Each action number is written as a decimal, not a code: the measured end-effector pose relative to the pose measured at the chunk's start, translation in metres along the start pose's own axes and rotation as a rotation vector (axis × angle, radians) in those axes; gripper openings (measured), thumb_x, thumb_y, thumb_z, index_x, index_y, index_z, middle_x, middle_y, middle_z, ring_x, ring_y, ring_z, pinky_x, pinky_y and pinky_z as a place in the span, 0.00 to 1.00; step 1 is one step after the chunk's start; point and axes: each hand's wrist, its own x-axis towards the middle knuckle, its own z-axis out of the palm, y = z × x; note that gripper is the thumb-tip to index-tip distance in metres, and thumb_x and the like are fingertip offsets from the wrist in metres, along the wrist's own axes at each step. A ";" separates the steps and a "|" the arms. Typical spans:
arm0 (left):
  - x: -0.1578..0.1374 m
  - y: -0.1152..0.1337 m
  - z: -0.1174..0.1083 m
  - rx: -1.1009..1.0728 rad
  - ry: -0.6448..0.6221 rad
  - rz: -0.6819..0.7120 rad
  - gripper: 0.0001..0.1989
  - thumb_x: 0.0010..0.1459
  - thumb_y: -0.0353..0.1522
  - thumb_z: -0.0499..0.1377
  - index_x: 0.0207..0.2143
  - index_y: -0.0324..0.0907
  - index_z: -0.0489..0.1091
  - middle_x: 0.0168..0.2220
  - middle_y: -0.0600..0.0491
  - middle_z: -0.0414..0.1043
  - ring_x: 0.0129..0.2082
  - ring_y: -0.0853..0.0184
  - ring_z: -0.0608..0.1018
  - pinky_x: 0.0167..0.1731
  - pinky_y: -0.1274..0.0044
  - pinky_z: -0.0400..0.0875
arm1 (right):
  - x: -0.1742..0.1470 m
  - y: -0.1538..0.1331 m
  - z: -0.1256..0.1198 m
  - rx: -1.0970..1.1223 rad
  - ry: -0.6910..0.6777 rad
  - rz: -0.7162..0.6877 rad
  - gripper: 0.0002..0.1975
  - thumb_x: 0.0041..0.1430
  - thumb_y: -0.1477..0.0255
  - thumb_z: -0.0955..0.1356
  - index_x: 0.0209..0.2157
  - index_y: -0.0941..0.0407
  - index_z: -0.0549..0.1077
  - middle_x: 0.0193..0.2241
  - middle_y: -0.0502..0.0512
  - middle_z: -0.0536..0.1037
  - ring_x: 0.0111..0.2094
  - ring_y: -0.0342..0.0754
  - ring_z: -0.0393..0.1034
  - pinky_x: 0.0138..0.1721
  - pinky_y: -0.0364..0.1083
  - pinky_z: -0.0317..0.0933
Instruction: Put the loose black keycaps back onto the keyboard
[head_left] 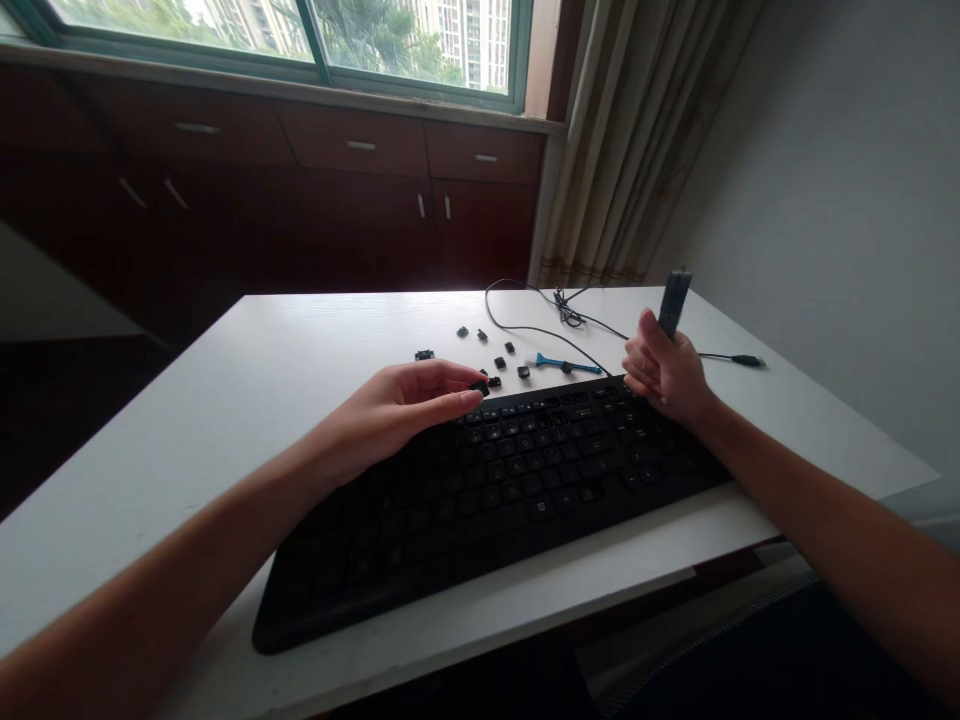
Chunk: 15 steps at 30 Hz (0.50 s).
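Observation:
A black keyboard (pixel 480 510) lies at a slant on the white table, with some key spots lacking their caps. Over its far edge, my left hand (pixel 405 400) pinches a small black keycap (pixel 480 387) between thumb and fingertips. My right hand (pixel 666 370) is a fist around a dark, flat-handled tool (pixel 676 300), above the keyboard's far right part. The tool's upper end sticks up past the thumb; its lower end is hidden, so its kind is unclear. Several loose keycaps (pixel 523 372) lie beyond the keyboard, near my left hand.
Behind the keyboard lies a thin blue-handled brush (pixel 566 364). A black cable (pixel 517 327) loops across the table's back, bundled in the middle, its plug (pixel 748 361) at the right. Past the table (pixel 187 400) stand brown cabinets (pixel 360 220) under a window, and a curtain (pixel 622 140).

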 end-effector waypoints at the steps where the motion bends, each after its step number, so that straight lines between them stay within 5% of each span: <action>1: 0.000 0.000 0.000 0.002 0.004 0.003 0.18 0.56 0.42 0.66 0.46 0.43 0.76 0.39 0.53 0.79 0.35 0.68 0.77 0.37 0.77 0.69 | 0.001 0.000 0.000 -0.010 -0.011 0.019 0.30 0.58 0.53 0.71 0.16 0.55 0.54 0.11 0.41 0.51 0.12 0.35 0.41 0.10 0.40 0.36; 7: -0.002 0.005 -0.004 0.024 -0.041 -0.032 0.21 0.54 0.44 0.67 0.47 0.44 0.75 0.40 0.52 0.79 0.38 0.65 0.77 0.38 0.76 0.70 | 0.006 -0.005 0.005 -0.025 -0.078 0.086 0.30 0.57 0.49 0.70 0.20 0.54 0.54 0.12 0.40 0.50 0.13 0.36 0.41 0.12 0.40 0.41; 11: -0.002 0.004 -0.004 0.018 -0.059 -0.062 0.24 0.53 0.46 0.67 0.49 0.44 0.75 0.40 0.51 0.79 0.38 0.63 0.78 0.38 0.74 0.71 | 0.011 -0.016 0.013 -0.017 -0.072 -0.007 0.28 0.58 0.47 0.68 0.21 0.54 0.58 0.15 0.42 0.54 0.14 0.37 0.46 0.15 0.41 0.47; 15: -0.001 -0.001 -0.002 0.045 -0.013 0.003 0.24 0.52 0.47 0.67 0.47 0.44 0.76 0.39 0.51 0.79 0.38 0.63 0.78 0.38 0.74 0.71 | 0.008 -0.037 0.000 -0.403 -0.027 -0.127 0.21 0.57 0.50 0.70 0.27 0.54 0.70 0.20 0.47 0.63 0.18 0.40 0.54 0.19 0.43 0.51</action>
